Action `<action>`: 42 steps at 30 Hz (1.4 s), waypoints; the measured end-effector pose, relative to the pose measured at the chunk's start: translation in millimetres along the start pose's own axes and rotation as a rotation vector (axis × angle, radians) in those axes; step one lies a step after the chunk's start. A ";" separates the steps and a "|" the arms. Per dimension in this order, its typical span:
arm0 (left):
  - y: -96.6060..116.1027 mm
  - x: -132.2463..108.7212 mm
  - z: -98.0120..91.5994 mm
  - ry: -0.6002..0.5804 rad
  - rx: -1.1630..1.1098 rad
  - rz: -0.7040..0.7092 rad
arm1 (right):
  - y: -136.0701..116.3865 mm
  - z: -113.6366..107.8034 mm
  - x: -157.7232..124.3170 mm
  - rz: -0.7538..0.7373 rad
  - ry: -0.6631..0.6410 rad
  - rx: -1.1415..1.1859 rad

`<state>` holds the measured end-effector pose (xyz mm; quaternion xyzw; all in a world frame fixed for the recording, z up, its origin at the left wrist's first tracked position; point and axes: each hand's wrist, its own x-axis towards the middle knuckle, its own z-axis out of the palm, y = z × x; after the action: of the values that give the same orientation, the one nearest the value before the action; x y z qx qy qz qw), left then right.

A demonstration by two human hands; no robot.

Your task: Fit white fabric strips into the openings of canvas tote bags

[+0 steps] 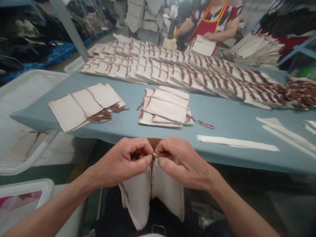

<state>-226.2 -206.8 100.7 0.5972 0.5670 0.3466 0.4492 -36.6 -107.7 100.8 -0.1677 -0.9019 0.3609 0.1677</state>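
Over my lap, at the table's near edge, hangs a cream fabric piece (pixel 139 197) with brown edging, folded along its middle seam. My left hand (pixel 128 159) pinches its top edge between thumb and forefinger. Close beside it, my right hand (pixel 177 161) pinches the same edge, the two thumb tips almost touching. Just beyond my hands, a stack of similar cream pieces (pixel 168 105) lies on the table, and a second stack (pixel 84 103) with loose brown strips sits to its left. Small pink-handled thread snips (pixel 206 124) rest right of the middle stack.
Long overlapping rows of cream pieces (pixel 160 69) cover the far side of the blue-grey table (pixel 234 121). White strips (pixel 237 143) lie at the right. Across the table stands a person in a red apron (pixel 206 24), handling fabric. White plastic bins (pixel 32 82) are at the left.
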 end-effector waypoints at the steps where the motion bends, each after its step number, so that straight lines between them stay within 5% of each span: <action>1: 1.3 -0.2 0.2 -0.003 0.013 0.002 | -1.6 -0.7 -0.1 0.010 0.001 -0.014; 7: 11.0 -1.6 0.7 0.034 0.288 0.107 | -6.5 6.2 -0.6 0.016 0.076 -0.074; 14: 17.4 2.3 -10.7 -0.070 0.630 0.197 | -4.1 8.0 -1.7 0.024 0.099 -0.111; 23: 32.7 20.0 -16.9 -0.296 0.531 0.291 | -2.2 0.4 -1.0 0.062 -0.058 -0.128; 28: 23.0 15.2 -12.8 -0.155 0.612 0.415 | -8.9 6.4 -2.9 0.097 0.063 -0.166; 32: 16.4 11.9 -12.4 -0.063 0.752 0.582 | -10.9 6.6 0.2 0.179 0.092 0.042; 42: -3.6 10.6 -15.7 -0.051 0.894 0.880 | 10.8 2.1 -1.2 0.292 -0.148 0.520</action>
<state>-240.8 -194.3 101.9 0.9128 0.3473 0.2142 -0.0153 -34.4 -102.1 91.6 -0.2203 -0.7555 0.6111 0.0850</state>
